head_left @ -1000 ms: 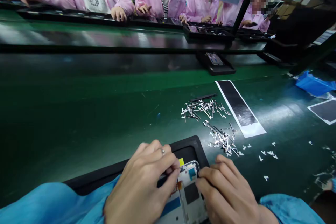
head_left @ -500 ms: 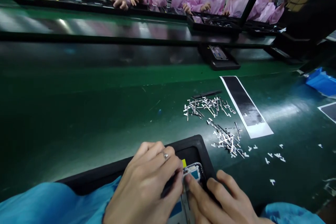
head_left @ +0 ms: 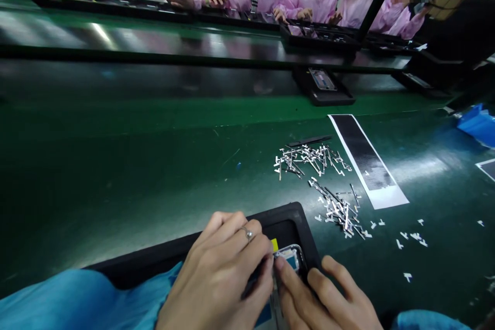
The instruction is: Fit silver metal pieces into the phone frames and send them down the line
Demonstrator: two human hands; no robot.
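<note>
A phone frame (head_left: 294,258) with a silver rim and a blue patch lies in a black tray (head_left: 288,214), partly hidden under my hands. A yellow tab (head_left: 275,244) shows at its upper left edge. My left hand (head_left: 222,268), with a ring on one finger, bends over the frame's left side. Its thumb and forefinger are pinched together at the frame; whatever is between them is hidden. My right hand (head_left: 320,294) lies along the frame's right side, a fingertip pressed on it near the top. Its other fingers are curled by the tray's edge.
Two piles of thin strips (head_left: 315,157) lie beyond the tray, with dark tweezers (head_left: 309,141) behind. A black-and-white sheet (head_left: 365,152) and small white scraps (head_left: 415,237) are to the right. Another tray (head_left: 332,95) holds a phone frame. Several people in pink work opposite.
The view has shifted slightly, so things sit a little further right and lower. Both my hands keep nearly the same pose on the phone frame.
</note>
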